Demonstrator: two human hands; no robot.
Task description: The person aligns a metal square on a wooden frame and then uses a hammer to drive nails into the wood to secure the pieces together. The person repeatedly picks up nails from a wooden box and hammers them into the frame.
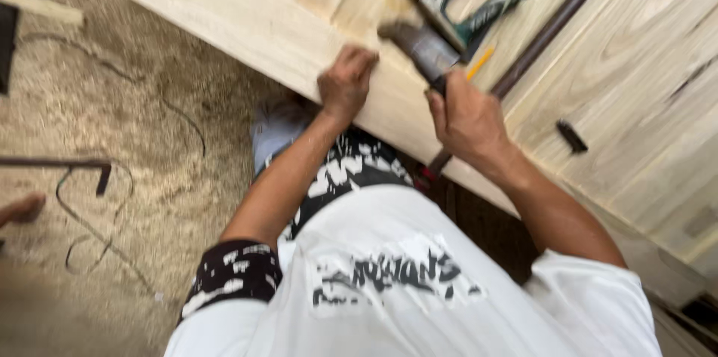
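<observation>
My right hand [465,119] grips the dark handle of a hammer [420,49], whose blurred head hangs just above the pale wooden board [247,20]. My left hand [345,80] rests with curled fingers on the near edge of that board, a short way left of the hammer head. Whether it pinches anything small cannot be made out through the blur. A yellow pencil [479,62] lies on the wood right behind my right hand.
A green and grey power tool [479,0] lies on the boards at the top. A dark metal bar [550,32] runs diagonally across the wood. A small black piece [572,136] sits on the right planks. Cables [112,177] curl over the sawdust floor on the left.
</observation>
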